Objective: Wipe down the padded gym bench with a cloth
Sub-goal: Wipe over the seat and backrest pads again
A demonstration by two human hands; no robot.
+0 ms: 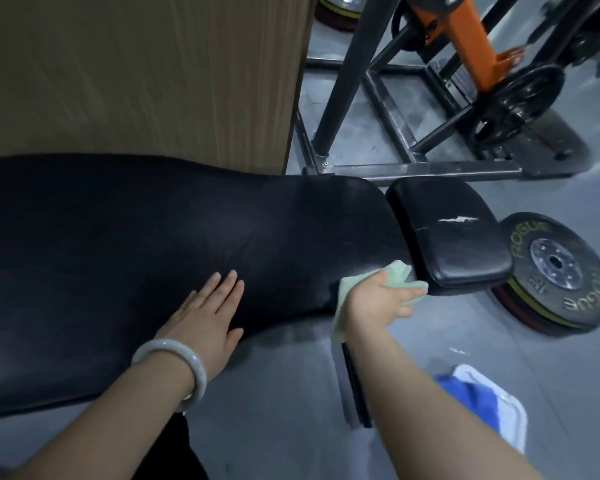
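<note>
The bench [153, 244], padded in black, is spread across the left and centre of the frame, with its smaller seat pad [454, 233] at centre right. The left hand [208, 317] is laid flat on the near edge of the long pad, fingers straight and slightly spread; a pale bangle [174, 362] is worn on its wrist. The cloth [392, 282], light green, is gripped by the right hand [381, 303] and held against the long pad's near right corner, beside the gap before the seat pad. A weight plate [561, 275] is seen on the floor at right. A white tray [499, 410] holding blue fabric is seen at lower right.
</note>
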